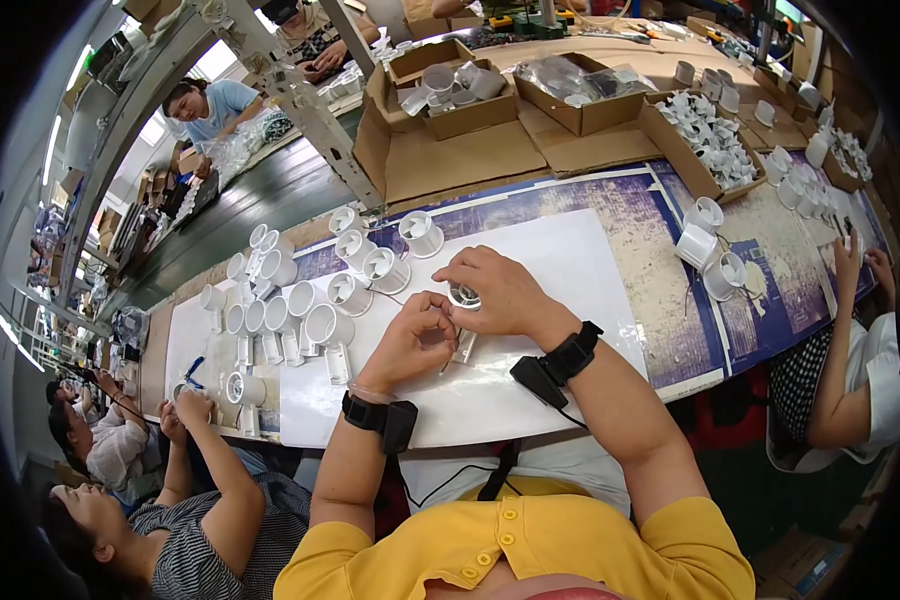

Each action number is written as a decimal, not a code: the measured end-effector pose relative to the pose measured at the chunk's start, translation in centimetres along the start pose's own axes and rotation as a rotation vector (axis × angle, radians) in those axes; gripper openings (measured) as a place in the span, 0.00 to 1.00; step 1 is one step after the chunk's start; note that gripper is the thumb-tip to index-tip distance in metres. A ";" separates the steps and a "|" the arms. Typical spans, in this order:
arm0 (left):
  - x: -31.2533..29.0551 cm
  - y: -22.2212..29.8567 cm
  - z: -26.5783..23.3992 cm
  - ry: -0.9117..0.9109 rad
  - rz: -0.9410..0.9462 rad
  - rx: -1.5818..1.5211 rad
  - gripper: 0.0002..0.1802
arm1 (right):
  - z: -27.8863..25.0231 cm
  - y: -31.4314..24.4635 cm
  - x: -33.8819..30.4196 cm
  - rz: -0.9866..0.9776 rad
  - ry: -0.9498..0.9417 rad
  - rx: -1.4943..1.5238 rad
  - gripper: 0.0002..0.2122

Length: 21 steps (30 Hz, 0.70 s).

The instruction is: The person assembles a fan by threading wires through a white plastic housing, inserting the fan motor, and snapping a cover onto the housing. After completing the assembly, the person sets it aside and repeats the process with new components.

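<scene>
My right hand [505, 292] is wrapped over a small white round plastic housing [463, 296], its fingers covering most of the rim. Close against it, my left hand [418, 338] has its fingers curled in a pinch; whatever lies between them is too small to make out. A white bracket-like piece [466, 346] shows just below my hands. Beneath everything lies a white sheet [540, 400]. Several white cup-shaped housings stand just left of my hands, among them one housing [387, 268] with parts inside.
More empty-looking white cups [328, 326] and small rectangular pieces [338, 364] spread leftward. Three housings [696, 245] sit at right. Cardboard boxes [705, 145] of white parts line the back. Co-workers sit left and right; a person's hands [192, 408] work at the table's left.
</scene>
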State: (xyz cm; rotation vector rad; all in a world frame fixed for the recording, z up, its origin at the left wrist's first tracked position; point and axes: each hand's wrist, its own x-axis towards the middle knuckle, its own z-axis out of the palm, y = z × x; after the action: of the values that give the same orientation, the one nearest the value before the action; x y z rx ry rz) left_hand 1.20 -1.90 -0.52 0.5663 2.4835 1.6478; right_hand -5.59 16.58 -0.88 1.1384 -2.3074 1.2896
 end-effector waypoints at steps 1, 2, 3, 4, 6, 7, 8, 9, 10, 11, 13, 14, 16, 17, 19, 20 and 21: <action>0.0 -0.2 0.0 -0.002 -0.005 -0.011 0.06 | 0.1 0.0 0.0 -0.001 0.005 0.000 0.15; -0.1 -0.3 -0.1 -0.004 -0.010 -0.023 0.06 | 0.1 0.0 0.0 -0.002 0.009 -0.001 0.14; -0.1 -0.4 -0.1 -0.007 -0.016 -0.035 0.06 | 0.1 0.0 0.0 -0.003 0.014 -0.001 0.14; -0.1 -0.4 -0.1 -0.008 -0.016 -0.034 0.06 | 0.1 0.0 0.0 -0.002 0.015 -0.001 0.14; 0.0 -0.2 -0.2 -0.004 -0.007 0.003 0.06 | 0.2 -0.1 0.1 -0.017 0.013 -0.012 0.14; 0.0 -0.1 -0.2 -0.002 -0.003 0.021 0.06 | 0.1 0.0 0.1 -0.024 0.013 -0.016 0.13; 0.0 -0.1 -0.2 -0.002 -0.005 0.022 0.06 | 0.1 0.0 0.0 -0.023 0.013 -0.015 0.13; 0.0 0.0 -0.1 -0.005 -0.008 0.012 0.06 | 0.0 0.0 -0.1 -0.025 0.007 -0.015 0.13; 0.0 0.0 -0.1 -0.008 -0.011 0.002 0.06 | -0.1 -0.1 0.0 -0.028 0.003 -0.016 0.13; 0.0 0.0 -0.1 -0.011 -0.014 -0.007 0.06 | -0.1 -0.1 -0.1 -0.030 -0.001 -0.016 0.13; 0.0 0.0 -0.2 -0.009 -0.014 0.002 0.06 | 0.1 -0.1 -0.1 -0.028 0.003 -0.012 0.13; -0.1 0.0 -0.2 -0.008 -0.012 0.009 0.06 | 0.2 -0.1 0.0 -0.025 0.007 -0.009 0.12; 0.0 0.1 -0.1 -0.006 -0.006 0.015 0.06 | 0.0 0.0 0.0 -0.023 0.010 -0.011 0.12; 0.0 0.2 0.0 -0.008 -0.008 0.009 0.06 | -0.1 0.1 0.0 -0.028 -0.028 -0.020 0.14; 0.0 0.3 0.0 -0.012 -0.012 -0.003 0.06 | -0.4 0.3 0.1 -0.037 -0.104 -0.039 0.18; 0.0 0.2 0.0 -0.008 -0.012 -0.003 0.06 | -0.7 0.1 0.3 -0.040 -0.106 -0.039 0.18; 0.0 0.0 -0.1 -0.014 -0.007 0.019 0.06 | -1.0 -0.2 0.6 -0.072 -0.002 -0.031 0.22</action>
State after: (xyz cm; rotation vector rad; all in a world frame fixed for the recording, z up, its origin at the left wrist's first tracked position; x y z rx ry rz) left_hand 1.19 -1.99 -0.43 0.5688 2.4908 1.6136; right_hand -5.96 17.00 0.11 1.2017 -2.2580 1.2238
